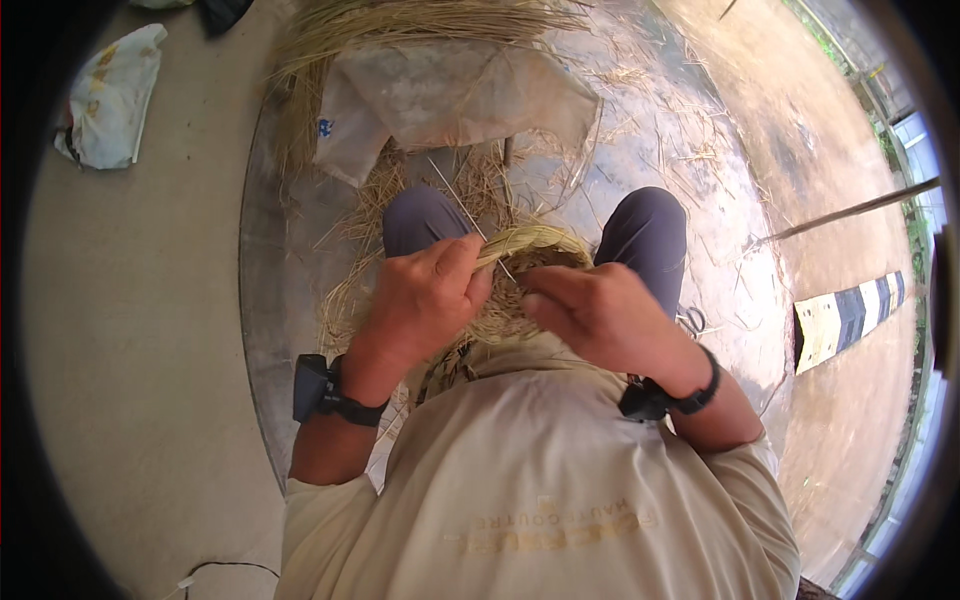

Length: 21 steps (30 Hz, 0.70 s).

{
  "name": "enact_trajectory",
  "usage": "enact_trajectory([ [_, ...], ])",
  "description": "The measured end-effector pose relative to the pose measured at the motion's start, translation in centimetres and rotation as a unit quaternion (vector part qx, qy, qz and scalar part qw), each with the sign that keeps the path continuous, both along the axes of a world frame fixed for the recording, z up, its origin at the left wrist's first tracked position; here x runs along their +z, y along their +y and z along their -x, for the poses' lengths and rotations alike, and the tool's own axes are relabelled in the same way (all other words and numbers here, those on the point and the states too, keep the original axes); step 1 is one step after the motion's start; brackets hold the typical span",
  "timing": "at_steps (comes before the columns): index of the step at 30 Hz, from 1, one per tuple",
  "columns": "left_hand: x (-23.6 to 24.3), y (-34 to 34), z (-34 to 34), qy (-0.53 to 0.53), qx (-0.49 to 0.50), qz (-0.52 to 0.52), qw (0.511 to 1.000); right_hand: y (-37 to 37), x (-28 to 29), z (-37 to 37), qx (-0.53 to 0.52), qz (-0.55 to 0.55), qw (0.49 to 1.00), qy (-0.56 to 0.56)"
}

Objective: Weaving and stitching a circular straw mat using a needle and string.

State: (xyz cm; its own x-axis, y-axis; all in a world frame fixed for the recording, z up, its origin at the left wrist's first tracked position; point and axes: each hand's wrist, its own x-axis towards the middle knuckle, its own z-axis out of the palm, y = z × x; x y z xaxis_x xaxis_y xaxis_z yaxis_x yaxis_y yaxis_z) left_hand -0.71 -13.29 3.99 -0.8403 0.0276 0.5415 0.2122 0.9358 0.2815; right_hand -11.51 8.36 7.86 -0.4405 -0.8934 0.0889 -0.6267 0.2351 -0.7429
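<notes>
Between my knees sits a round basket of coiled straw (545, 238), its rim bundle thick and yellow-green. My left hand (435, 285) is closed on the left side of this rim. A long thin metal needle or rod (455, 198) slants down past my left fingers across the rim. Its lower end lies close to the fingertips of my right hand (595, 300). Those right fingers are pinched together over the basket's opening; what they hold, if anything, is hidden. Both wrists carry black strapped devices.
A straw bundle (430, 25) lies beyond a pale plastic sheet (460, 95). Loose straw litters the dark mat around my legs. Scissors (692, 320) rest beside my right knee. A white sack (115, 100) is far left; a striped block (850, 318) and a pole (850, 210) are at right.
</notes>
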Motion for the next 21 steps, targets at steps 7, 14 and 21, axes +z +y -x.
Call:
enact_trajectory([
  [7, 0.1, 1.2, 0.2, -0.059, -0.057, 0.025, 0.996, -4.6, -0.4, 5.4, 0.034, 0.052, 0.993, 0.105],
  [14, 1.0, 0.8, 0.0, -0.052, -0.088, -0.001, 0.995, -7.3, -0.2, 7.4, -0.131, 0.176, 0.949, -0.227],
  [21, 3.1, -1.5, -0.1, -0.048, -0.081, 0.003, 0.996, -5.6, 1.3, 6.6, -0.132, 0.305, 0.851, -0.407],
])
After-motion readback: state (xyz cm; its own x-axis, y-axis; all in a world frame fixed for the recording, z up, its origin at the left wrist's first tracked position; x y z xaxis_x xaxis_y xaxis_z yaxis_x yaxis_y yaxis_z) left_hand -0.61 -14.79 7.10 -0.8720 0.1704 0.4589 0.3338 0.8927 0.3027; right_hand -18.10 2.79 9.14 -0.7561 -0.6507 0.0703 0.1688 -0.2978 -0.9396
